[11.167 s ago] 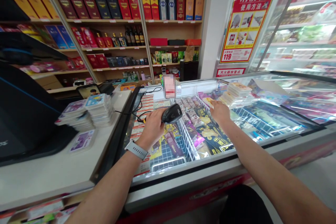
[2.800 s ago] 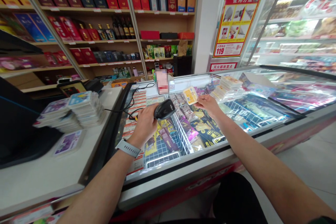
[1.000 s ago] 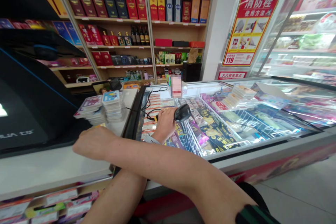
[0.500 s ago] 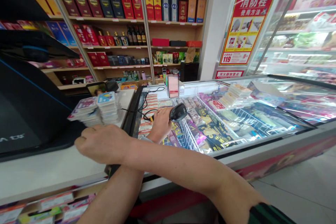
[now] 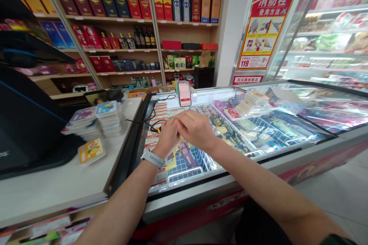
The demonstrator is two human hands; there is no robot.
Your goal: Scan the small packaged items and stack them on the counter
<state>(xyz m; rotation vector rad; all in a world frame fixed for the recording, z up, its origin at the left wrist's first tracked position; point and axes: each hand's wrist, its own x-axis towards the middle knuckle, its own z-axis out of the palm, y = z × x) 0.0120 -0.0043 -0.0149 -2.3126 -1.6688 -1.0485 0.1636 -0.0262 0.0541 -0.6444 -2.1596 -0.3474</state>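
Observation:
My left hand (image 5: pixel 169 134), with a grey watch band (image 5: pixel 153 158) on its wrist, is closed on a barcode scanner above the freezer's glass top. The scanner's body is hidden by my hands; its black cable (image 5: pixel 154 114) and a yellow piece at the cable end show left of my fingers. My right hand (image 5: pixel 197 128) is closed over the scanner's head, its fingertips meeting my left hand. On the counter to the left lies an orange-yellow square pack (image 5: pixel 91 151), beside stacks of similar clear-cased packs (image 5: pixel 108 116).
A phone (image 5: pixel 184 95) stands upright at the freezer's far edge. Under the glass are wire baskets (image 5: pixel 186 174) of frozen packets. More packs (image 5: pixel 253 103) are piled on the glass at right. A dark checkout terminal (image 5: pixel 31 122) stands on the white counter (image 5: pixel 71 182). Bottle shelves (image 5: pixel 123 49) line the back.
My right hand has moved from the left counter, where it crossed over my left arm, to the scanner in my left hand. The orange-yellow pack on the counter has come into view.

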